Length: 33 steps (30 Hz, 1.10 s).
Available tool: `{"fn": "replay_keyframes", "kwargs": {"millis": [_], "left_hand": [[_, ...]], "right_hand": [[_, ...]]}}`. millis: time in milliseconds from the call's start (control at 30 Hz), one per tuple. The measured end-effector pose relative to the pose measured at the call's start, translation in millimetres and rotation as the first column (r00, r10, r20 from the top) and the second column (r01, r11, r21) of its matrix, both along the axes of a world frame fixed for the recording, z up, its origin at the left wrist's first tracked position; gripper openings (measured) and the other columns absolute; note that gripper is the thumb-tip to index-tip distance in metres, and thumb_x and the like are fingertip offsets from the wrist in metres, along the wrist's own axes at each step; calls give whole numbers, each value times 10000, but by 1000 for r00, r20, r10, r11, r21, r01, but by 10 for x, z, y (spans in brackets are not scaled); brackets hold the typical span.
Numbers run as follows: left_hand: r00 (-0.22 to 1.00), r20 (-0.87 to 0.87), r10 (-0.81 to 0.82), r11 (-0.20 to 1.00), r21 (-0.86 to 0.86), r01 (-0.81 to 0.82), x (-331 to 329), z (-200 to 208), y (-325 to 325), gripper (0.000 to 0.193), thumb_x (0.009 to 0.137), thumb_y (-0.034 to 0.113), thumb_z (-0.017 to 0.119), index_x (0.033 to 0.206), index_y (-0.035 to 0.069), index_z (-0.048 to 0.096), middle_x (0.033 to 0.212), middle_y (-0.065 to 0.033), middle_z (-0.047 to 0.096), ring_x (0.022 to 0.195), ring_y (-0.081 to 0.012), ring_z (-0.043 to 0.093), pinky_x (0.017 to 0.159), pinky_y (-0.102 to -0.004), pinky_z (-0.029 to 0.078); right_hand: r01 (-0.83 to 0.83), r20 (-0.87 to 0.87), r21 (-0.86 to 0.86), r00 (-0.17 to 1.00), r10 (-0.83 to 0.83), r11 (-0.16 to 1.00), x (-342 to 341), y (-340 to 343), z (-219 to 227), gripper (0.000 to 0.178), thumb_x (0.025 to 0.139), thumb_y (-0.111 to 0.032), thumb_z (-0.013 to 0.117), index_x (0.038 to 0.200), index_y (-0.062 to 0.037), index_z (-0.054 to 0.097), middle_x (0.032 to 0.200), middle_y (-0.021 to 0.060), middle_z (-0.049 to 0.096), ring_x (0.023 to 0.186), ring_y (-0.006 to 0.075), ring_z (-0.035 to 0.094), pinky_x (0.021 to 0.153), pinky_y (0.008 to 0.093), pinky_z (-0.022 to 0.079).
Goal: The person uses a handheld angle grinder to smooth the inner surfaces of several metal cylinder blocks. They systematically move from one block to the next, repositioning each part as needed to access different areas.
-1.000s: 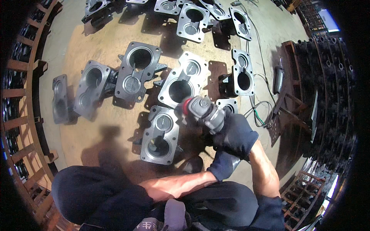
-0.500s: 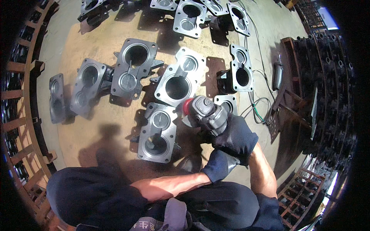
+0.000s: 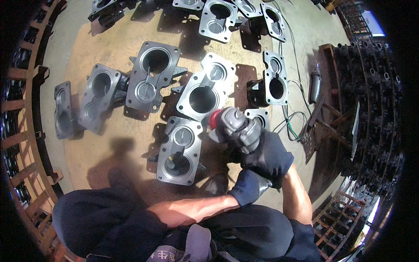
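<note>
– Hardly anything has moved in the head view: the grinder (image 3: 235,121) shows slightly further right than half a second ago, but the camera has drifted a touch as well.
– Where does that put it?
– Close to the right edge of the mat (image 3: 109,46), well in from the far edge. Its red disc (image 3: 215,118) shows beside the lower right corner of the pale casting (image 3: 209,85); I can't tell whether they touch.
– And the hands?
– The gloved right hand (image 3: 269,155) is wrapped around the grinder's body. The left hand (image 3: 246,187) sits just below it, fingers partly hidden, so I can't say what it is clamped on.
– How would you work from there?
– I'd want both hands firm on the tool, elbows tucked in, disc at a shallow angle. Light, even strokes along the edge; leaning hard would probably gouge that bright face.
– Anything nearby to mind?
– The front casting (image 3: 188,150) lies just beyond the pale one's lower end, so a slip to the left could mark it. I'd also keep the cable (image 3: 289,127), looped past the mat's right edge, away from the disc.
</note>
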<state>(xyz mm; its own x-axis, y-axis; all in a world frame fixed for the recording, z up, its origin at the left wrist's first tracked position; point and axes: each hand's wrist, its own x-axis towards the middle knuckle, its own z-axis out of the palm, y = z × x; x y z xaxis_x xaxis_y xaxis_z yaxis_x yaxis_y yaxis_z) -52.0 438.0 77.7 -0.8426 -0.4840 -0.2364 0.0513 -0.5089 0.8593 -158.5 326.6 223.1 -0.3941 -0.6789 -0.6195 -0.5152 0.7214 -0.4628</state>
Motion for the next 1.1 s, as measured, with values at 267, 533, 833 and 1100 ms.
{"fn": "replay_keyframes", "kwargs": {"millis": [267,533,833,1100], "left_hand": [[937,141,-319,881,-320,348,-403,329,-960,474,945,210,555,1370,9,497,1427,-151,501,1335,-258,436,1121,-382,326],[971,-228,76,997,28,-71,-668,-627,-68,381,965,197,525,1327,79,546,1331,-96,561,1201,-201,519,1053,-337,394],[895,133,-426,873,-199,446,-527,446,-1341,353,968,212,573,1274,36,577,1210,-88,612,1144,-169,529,978,-274,427],[966,-64,-251,967,37,253,-494,37,-794,410,1031,156,424,1416,14,409,1449,-96,426,1324,-175,393,1126,-304,307]], "right_hand": [[-18,-144,-77,990,7,997,-249,-419,104,425,740,-298,726,1057,-24,655,973,230,697,980,391,670,823,400,543],[-36,-116,7,993,36,999,-78,-255,52,620,646,-348,771,1139,-9,609,1003,269,683,996,424,654,853,428,540],[-63,-225,-53,973,50,997,-394,-601,98,473,718,-294,762,1057,8,630,950,251,698,936,416,676,798,426,546],[-29,-231,-47,973,18,998,-259,-460,55,509,708,-309,778,1052,27,613,928,275,688,928,429,670,799,435,537]]}}
